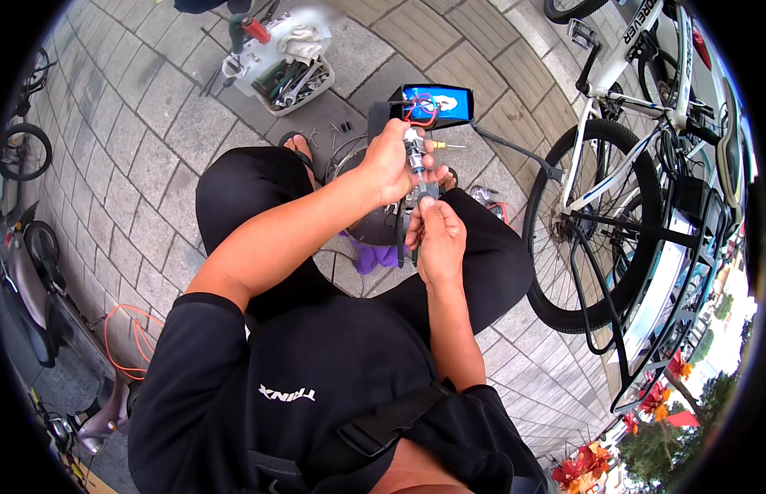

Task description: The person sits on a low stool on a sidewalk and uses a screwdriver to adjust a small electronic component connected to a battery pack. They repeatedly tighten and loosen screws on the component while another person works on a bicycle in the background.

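Site Conditions: Outdoor Paved Area

The ground is laid with grey and tan paving blocks [144, 181]. A white-framed bicycle [618, 67] is parked at right, a scooter [27, 319] at left. Red and orange flowers [589, 465] and green foliage [659, 453] are noted lower right. Daylight is observed.

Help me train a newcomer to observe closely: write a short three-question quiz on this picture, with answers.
1. True or false: a white bicycle stands on the person's right.
2. What colour is the cloth on the ground between the legs? (a) green (b) purple (c) yellow
3. Fill the gap: the silver cylinder is in the person's ___ hand.

Key: 1. True. 2. (b) purple. 3. Left hand.
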A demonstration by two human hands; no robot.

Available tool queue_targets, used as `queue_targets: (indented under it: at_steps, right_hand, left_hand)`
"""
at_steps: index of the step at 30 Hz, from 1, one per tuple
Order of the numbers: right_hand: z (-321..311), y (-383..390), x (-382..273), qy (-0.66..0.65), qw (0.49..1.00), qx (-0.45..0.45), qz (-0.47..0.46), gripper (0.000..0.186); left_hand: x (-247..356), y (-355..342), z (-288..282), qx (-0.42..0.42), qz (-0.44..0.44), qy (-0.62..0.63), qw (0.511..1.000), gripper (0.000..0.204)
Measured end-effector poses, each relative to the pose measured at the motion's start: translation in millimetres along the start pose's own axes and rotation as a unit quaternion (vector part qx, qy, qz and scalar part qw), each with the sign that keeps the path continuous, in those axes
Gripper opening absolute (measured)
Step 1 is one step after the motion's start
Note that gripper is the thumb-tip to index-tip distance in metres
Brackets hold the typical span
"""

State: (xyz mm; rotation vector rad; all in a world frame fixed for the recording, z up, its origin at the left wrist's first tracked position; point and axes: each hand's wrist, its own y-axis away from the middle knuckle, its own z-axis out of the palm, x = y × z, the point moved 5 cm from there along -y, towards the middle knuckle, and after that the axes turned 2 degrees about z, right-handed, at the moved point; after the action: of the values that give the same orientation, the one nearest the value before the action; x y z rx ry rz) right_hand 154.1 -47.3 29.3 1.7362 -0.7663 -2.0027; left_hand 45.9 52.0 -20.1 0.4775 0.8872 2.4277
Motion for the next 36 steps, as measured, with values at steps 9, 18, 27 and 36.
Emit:
queue_targets:
  at_steps: [9,18,27,36]
  right_hand:
    - [3,-15,5,-0.023,1.000,-0.012,-0.015,0.028]
    - [5,-23,13,-0.013,0.999,0.008,-0.049,0.030]
    - [1,-17,7,0.246,0.929,0.079,-0.264,0.028]
    - [1,-11,7,0.190,0.969,0.051,-0.153,0.028]
  left_hand:
    - [-15,6,-1,0.041,-0.019,-0.046,0.998,0.023]
    - [-14,5,-4,0.031,-0.002,-0.038,0.999,0.022]
    - [-14,4,-7,0.043,0.006,-0.067,0.997,0.020]
    - [-17,2,-10,0.059,0.000,-0.085,0.995,0.020]
